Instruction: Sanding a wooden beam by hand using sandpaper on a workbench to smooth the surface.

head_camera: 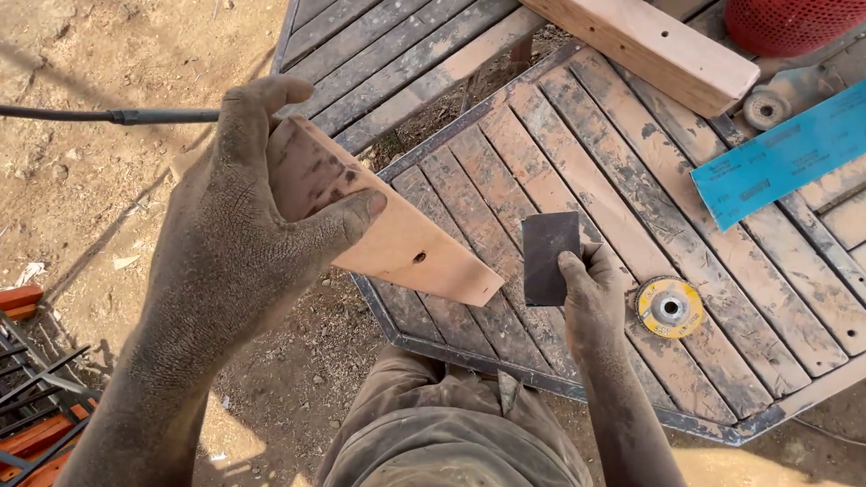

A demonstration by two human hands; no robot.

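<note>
Two dusty hands work above a slatted table (709, 321): the left hand (227, 251) grips a short wooden board (403, 247) between thumb and fingers, while the right hand (590, 298) pinches dark sandpaper (547, 256) just beside its end. Sanding looks barely begun.

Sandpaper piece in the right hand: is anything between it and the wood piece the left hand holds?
Nothing visible. The dark sandpaper piece, pinched in the right hand, sits just right of the wood piece gripped by the left hand. Only open air above the slatted table separates them.
</note>
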